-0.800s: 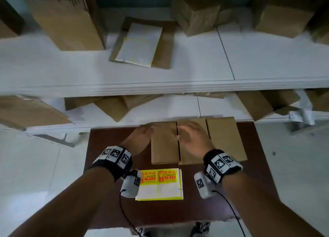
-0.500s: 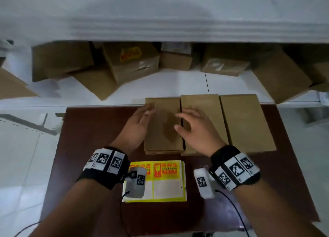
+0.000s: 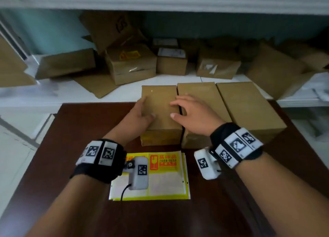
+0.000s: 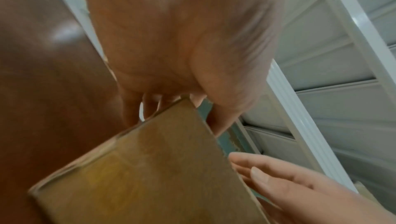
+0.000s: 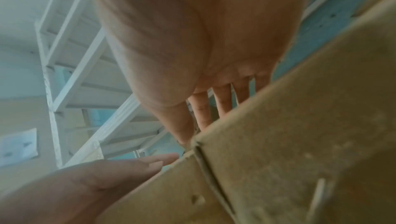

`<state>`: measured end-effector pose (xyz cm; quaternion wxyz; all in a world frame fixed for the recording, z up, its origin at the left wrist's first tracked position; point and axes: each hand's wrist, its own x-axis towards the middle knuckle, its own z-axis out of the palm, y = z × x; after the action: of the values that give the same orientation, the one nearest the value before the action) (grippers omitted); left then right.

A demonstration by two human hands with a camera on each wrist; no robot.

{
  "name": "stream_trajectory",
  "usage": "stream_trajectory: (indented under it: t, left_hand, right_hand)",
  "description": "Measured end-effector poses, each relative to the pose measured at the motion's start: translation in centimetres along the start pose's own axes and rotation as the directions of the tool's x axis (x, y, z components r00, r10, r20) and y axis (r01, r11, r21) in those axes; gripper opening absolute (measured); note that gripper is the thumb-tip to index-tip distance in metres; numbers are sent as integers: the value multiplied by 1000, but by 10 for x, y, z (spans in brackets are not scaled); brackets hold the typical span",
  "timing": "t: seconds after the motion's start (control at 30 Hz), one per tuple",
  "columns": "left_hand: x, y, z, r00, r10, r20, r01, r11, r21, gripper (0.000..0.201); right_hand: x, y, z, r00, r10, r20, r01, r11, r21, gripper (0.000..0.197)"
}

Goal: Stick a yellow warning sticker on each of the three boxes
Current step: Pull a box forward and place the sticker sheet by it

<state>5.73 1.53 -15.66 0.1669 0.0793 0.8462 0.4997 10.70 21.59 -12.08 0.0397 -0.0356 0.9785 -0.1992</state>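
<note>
boxes: the left box (image 3: 161, 108) looks light and stiff (plain cardboard), best steadied at its side edges; left hand (image 3: 140, 112) and right hand (image 3: 194, 112) are laid on it, fingers straight.

Readable only in part: large orange Chinese characters "易碎品" beside a broken-glass symbol on the yellow sticker sheet (image 3: 162, 163) at 6 o'clock on the dark table (image 3: 80, 123), smaller lines beneath too blurred; an illegible yellow label (image 3: 130, 55) on a shelf carton (image 3: 131, 66) at 11 o'clock.
</note>
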Motion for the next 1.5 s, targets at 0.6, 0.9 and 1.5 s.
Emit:
stream_trajectory:
  t: [0.6,0.9,1.5]
  left_hand:
    - [-61,-22,13,993,-105,-54,86,956,-281,37]
    - [-64,-23,-17,999,-17,41,20,995,-94,33]
    - [-83,-84,-20,991,-129,-28,117,767,631,71]
  right_hand:
    - [-87,-19,34,928,255,-271,-56,815,577,23]
    - [-78,-12,45,952,161,-260,7,838,545,20]
    - [-97,-14,49,992,26,-127,21,935,355,46]
